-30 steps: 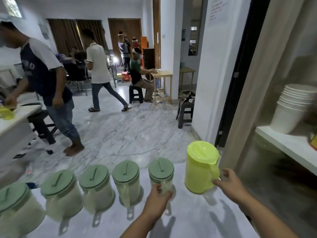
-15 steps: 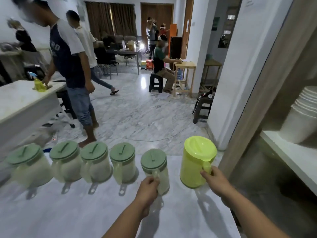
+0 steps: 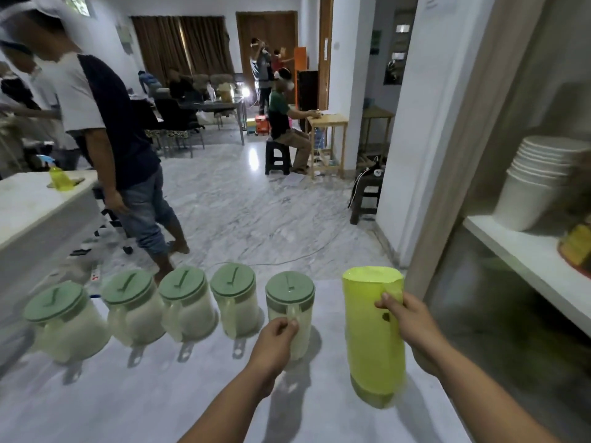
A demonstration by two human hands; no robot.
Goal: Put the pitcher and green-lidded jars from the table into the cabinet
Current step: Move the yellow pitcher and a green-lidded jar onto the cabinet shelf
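I have both hands loaded, first pickup step. My right hand point(image 3: 412, 324) is wrapped tight round the handle of the yellow-green pitcher point(image 3: 374, 340), fingers fully curled, thumb on top; the pitcher looks blurred and seems just clear of the table point(image 3: 134, 407), though I can't tell for sure if its base is off. My left hand point(image 3: 278, 338) is closed on the handle of the nearest green-lidded jar point(image 3: 289, 311), fingers pinched shut round it; that jar sits on the table, just left of the pitcher. Four more jars point(image 3: 188, 302) stand in a row further left, handles toward me, untouched. Cabinet point(image 3: 524, 260) is open on my right, white shelf with a stack of white bowls point(image 3: 540, 183) and a yellow tin point(image 3: 577, 241) at the edge; the space under that shelf looks free.

Judgement: task barely begun, nothing stored yet. Next move calls for lifting both and swinging right, pitcher in first, kept upright, clearing the door frame and the shelf edge. The jar looks full of something pale, so likely heavy on one handle; go slow. A person stands beyond the table, not in the path.
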